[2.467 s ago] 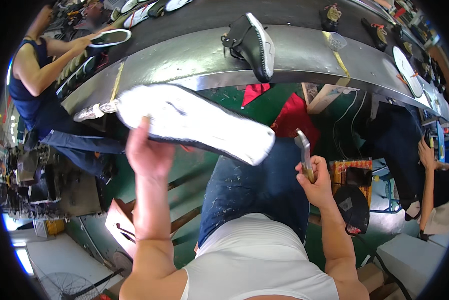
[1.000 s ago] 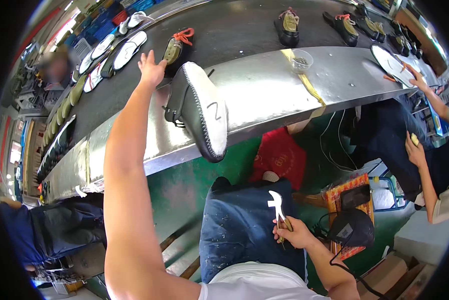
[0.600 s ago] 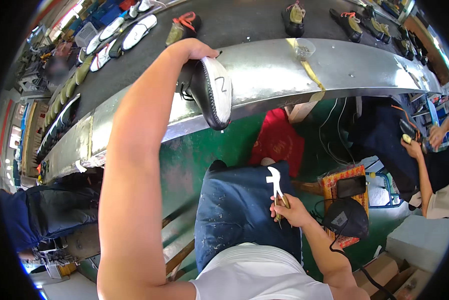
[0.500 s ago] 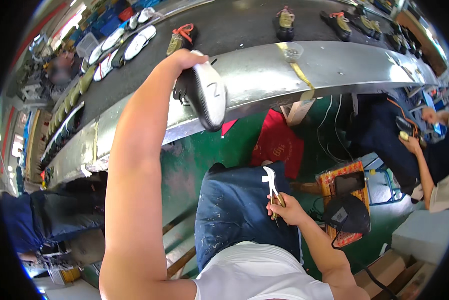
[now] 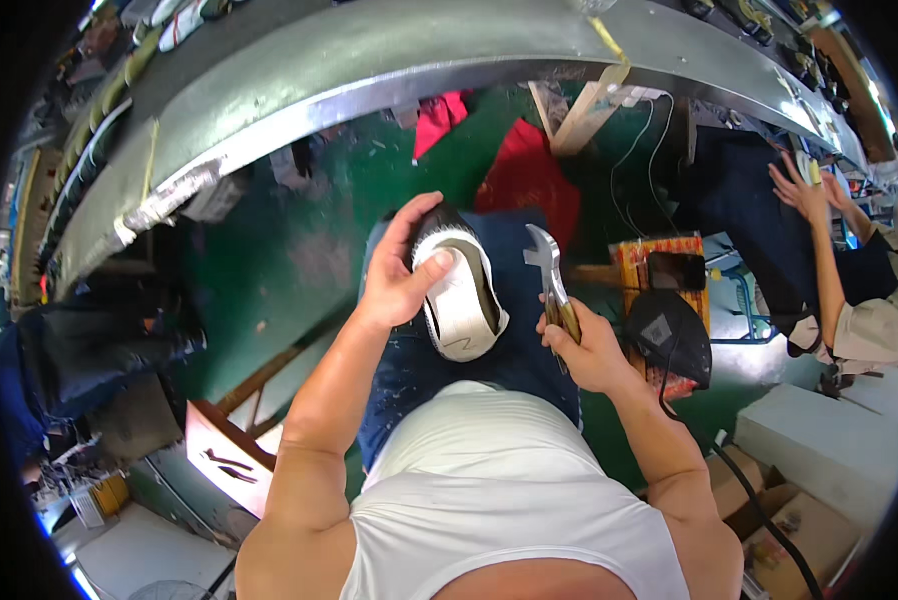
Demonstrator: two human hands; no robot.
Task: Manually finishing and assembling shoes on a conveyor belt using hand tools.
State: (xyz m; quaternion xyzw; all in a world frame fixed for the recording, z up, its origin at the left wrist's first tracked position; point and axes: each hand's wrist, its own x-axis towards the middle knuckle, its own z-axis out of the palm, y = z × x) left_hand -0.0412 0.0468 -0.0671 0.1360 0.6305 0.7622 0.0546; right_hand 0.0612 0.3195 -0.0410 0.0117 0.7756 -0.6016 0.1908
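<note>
Ahead, metal bench (image 5: 369, 62); rightward, black cap (image 5: 684, 350); left grip (image 5: 394, 284) holds shoe (image 5: 459, 312), right grip (image 5: 597, 350) pincers (image 5: 546, 258).

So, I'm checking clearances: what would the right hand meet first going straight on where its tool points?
Probably the red cloth, next in line beyond the right hand and its metal tool. It looks lower, though depth is unclear, so the hand might pass above it and reach the bench edge.
</note>
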